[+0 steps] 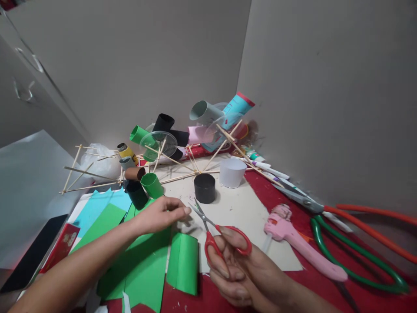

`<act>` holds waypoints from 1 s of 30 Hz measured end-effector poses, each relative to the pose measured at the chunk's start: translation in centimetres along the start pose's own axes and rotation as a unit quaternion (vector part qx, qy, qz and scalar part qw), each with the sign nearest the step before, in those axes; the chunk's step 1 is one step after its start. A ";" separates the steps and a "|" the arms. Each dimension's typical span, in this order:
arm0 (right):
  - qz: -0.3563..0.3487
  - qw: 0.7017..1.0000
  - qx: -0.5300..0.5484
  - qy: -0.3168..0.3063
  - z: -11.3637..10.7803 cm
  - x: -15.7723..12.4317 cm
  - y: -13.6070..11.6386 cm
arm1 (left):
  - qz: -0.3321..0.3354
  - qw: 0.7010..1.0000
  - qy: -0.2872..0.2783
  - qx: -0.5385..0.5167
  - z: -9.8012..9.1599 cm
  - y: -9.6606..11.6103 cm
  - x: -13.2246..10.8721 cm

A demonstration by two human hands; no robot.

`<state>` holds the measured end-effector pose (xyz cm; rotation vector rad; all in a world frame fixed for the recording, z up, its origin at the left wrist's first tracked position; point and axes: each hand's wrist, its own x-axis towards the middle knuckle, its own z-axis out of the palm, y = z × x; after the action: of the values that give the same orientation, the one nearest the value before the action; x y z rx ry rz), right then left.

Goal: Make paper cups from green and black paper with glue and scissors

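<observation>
At lower centre of the frame, the right hand (241,270) is clamped on red-handled scissors (204,218), their long axis slanting up-left toward the nearby left hand (159,214). I cannot tell whether the left hand pinches anything.

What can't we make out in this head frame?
Head view throughout:
Left grip: far side faces away from the camera; can't tell if it holds anything.
Red-handled scissors: loops partly covered by the right grip.
Green paper sheets: partly hidden by the left forearm.
Orange-handled shears: handle ends cut off by the right edge.
Red packet: lettering too small and blurred.
</observation>
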<state>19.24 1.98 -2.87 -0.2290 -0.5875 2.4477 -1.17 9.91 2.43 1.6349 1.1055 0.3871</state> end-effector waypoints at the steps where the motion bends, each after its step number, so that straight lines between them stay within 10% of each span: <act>1: 0.001 1.000 -0.002 -0.013 0.0 0.0 0.0 | 0.001 0.999 0.006 -0.038 -0.3 0.4 -0.2; 6: 0.025 0.998 -0.021 -0.051 0.0 0.1 0.2 | 0.006 0.974 -0.032 -0.222 0.0 1.5 -1.2; 23: 0.043 0.997 -0.040 -0.058 0.5 -0.1 -0.2 | 0.057 0.962 0.099 -0.248 3.0 2.0 -3.3; 30: -0.008 0.992 -0.065 -0.110 0.0 -0.6 0.5 | 0.092 0.884 0.285 -0.360 -1.4 2.2 -3.2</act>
<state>19.46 1.21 -3.08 -0.0061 -0.8423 2.4376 -2.78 8.17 5.80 0.9627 1.0336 1.3020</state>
